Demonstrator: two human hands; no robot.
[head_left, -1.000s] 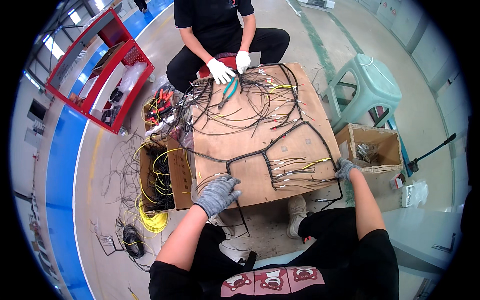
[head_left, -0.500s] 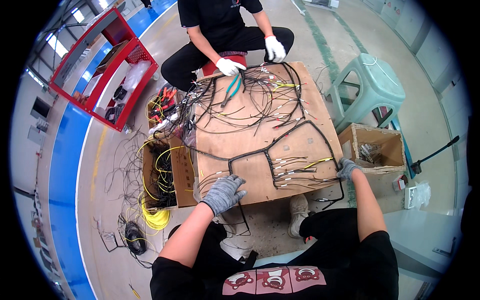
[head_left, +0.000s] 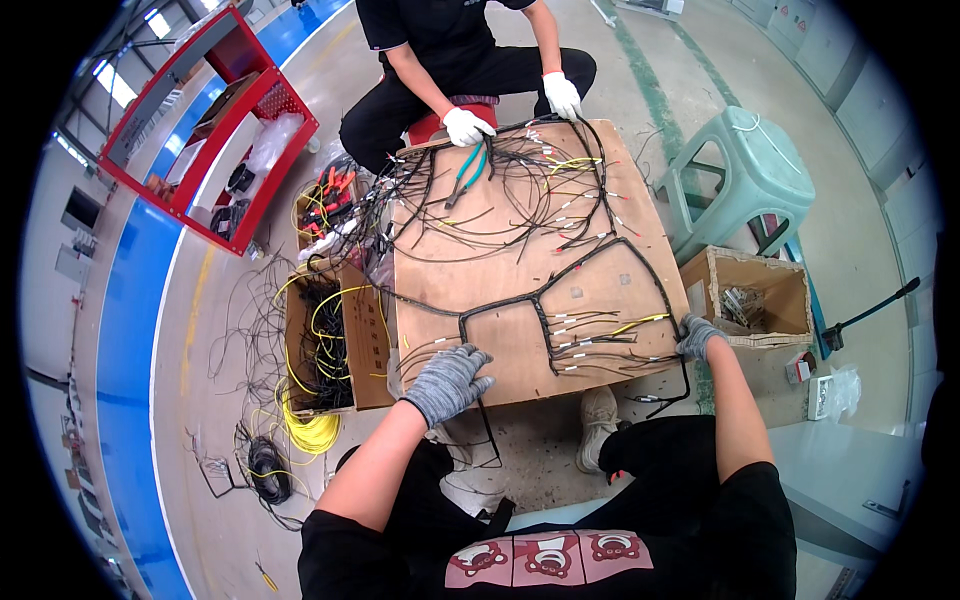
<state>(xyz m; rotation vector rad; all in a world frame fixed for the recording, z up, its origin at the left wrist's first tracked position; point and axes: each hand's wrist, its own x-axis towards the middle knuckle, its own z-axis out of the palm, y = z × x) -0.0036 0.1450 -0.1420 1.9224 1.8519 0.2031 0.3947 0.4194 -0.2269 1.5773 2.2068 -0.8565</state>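
A black-wrapped wire harness point(head_left: 500, 306) with many loose, tagged wire ends lies across a wooden board point(head_left: 585, 350). My left hand point(head_left: 447, 384), in a grey glove, is closed over the harness's left branch at the near-left edge; the branch runs on below it past the edge. At the near-right corner my right hand point(head_left: 700, 337), also gloved, has its fingers curled round the right branch, partly hidden. Teal-handled pliers point(head_left: 468, 178) lie on the far part of the board, among wires. Across from me, a co-worker's white-gloved hands point(head_left: 466, 127) touch the harness's far edge.
Left of the board stands a cardboard box point(head_left: 368, 340) of black and yellow wire, with coils point(head_left: 268, 470) on the floor. A red rack point(head_left: 240, 180) is farther left. On the right are a pale green stool point(head_left: 760, 165) and a box point(head_left: 780, 300) of small parts.
The co-worker's hand on the right side has shifted down to the harness's far corner. My hands stay about where they were; the whole view has shifted slightly.
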